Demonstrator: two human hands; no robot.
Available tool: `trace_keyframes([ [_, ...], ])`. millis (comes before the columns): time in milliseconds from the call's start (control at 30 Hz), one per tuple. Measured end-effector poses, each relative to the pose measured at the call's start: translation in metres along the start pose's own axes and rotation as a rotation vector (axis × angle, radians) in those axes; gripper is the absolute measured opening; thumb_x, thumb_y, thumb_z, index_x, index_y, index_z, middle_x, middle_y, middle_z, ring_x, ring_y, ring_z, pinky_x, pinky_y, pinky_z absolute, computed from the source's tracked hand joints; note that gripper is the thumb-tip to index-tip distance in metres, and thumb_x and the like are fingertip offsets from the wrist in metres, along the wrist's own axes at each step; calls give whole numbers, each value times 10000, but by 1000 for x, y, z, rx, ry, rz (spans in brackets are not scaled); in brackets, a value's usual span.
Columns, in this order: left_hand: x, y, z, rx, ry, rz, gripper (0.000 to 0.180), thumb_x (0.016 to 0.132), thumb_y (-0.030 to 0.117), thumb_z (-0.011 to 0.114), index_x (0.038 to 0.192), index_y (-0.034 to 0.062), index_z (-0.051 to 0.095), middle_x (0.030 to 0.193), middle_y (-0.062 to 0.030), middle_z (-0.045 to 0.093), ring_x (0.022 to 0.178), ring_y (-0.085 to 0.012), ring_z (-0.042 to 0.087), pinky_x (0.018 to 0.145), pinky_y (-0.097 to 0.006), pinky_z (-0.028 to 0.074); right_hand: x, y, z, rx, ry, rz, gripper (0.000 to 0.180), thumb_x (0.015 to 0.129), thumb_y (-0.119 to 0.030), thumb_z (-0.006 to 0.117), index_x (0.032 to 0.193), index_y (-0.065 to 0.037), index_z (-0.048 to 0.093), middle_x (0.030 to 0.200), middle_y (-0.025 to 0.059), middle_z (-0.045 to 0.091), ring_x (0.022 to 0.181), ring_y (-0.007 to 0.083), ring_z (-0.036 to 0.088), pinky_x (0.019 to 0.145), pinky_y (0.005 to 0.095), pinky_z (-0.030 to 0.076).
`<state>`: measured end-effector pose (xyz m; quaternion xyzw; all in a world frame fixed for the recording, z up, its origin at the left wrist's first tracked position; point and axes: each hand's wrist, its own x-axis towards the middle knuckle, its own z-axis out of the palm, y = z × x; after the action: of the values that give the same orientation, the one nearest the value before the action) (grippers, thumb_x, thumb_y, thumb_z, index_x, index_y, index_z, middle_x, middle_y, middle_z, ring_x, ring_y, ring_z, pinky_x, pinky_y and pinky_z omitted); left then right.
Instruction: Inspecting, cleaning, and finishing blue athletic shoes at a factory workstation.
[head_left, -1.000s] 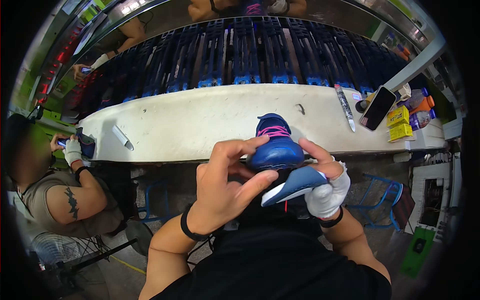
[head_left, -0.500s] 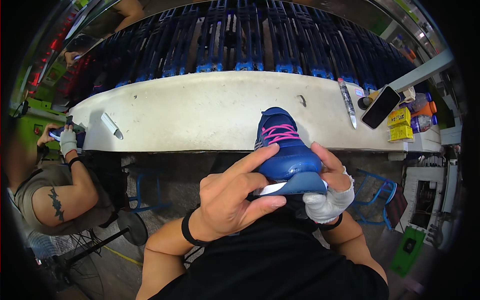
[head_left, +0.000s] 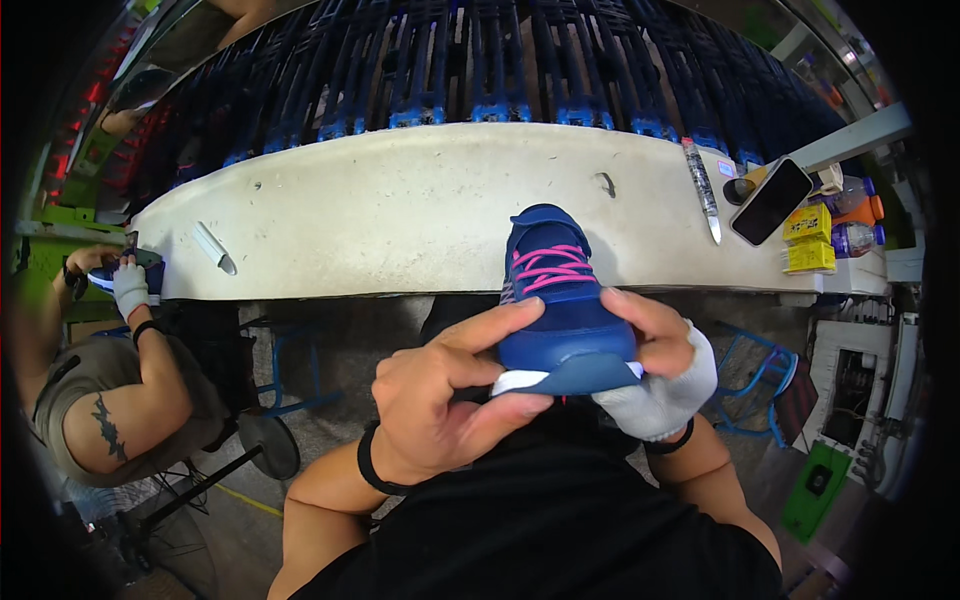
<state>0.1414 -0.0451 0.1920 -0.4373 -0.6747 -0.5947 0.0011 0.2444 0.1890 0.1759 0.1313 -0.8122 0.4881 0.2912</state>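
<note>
A dark blue sneaker (head_left: 562,325) with pink laces (head_left: 552,267) is held in front of me at the table's near edge, its toe toward me. My left hand (head_left: 430,385), bare, grips the left side of its toe, fingers above and thumb at the sole. At the right side, my right hand (head_left: 665,375), in a fingerless white glove, holds the shoe with thumb and fingers. Between them shows the sole's front (head_left: 592,374), dark blue with white at the sides. Where the sole's far part lies is hidden under the shoe.
A pale table (head_left: 380,220) stretches across, with a blue-barred rack (head_left: 490,70) behind it. On its right lie a long pen-like tool (head_left: 702,190), a phone (head_left: 772,202), yellow boxes (head_left: 808,240) and bottles. At left, a co-worker (head_left: 120,390) handles another shoe; a white tool (head_left: 213,247) lies nearby.
The sneaker and both my hands have shifted slightly left in the picture. The toe is tilted a little differently, and both hands keep their grip.
</note>
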Motion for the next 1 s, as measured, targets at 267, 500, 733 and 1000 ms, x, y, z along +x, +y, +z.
trace_keyframes([
  [267, 22, 20, -56, 236, -168, -96, 509, 867, 309, 970, 1082, -23, 650, 1202, -267, 808, 966, -298, 834, 824, -362, 660, 21, 12, 27, 28, 46, -74, 553, 764, -277, 1035, 774, -73, 522, 1320, 258, 764, 1100, 369, 817, 859, 408, 678],
  [500, 60, 28, -52, 550, -360, -51, 984, 706, 640, 939, 1431, 32, 669, 1202, -168, 777, 1031, -350, 790, 862, -420, 638, 9, 14, 53, -90, -15, -15, 471, 690, -234, 1024, 954, -85, 663, 1437, 223, 701, 896, 361, 801, 690, 394, 637],
  [733, 32, 8, -73, 384, -271, -180, 812, 713, 519, 998, 1278, -16, 764, 1271, -233, 789, 1169, -376, 791, 1000, -414, 622, -19, 48, 45, -294, -89, 221, 451, 686, -339, 1028, 930, -101, 733, 1381, 113, 736, 874, 291, 756, 746, 399, 603],
  [1000, -2, 12, -95, 367, -272, -458, 663, 797, 279, 892, 1374, -15, 752, 1335, -267, 773, 1196, -361, 793, 1028, -394, 611, -15, 49, 62, -310, -106, 215, 466, 701, -364, 1021, 917, -88, 715, 1301, 83, 758, 860, 261, 748, 725, 414, 570],
])
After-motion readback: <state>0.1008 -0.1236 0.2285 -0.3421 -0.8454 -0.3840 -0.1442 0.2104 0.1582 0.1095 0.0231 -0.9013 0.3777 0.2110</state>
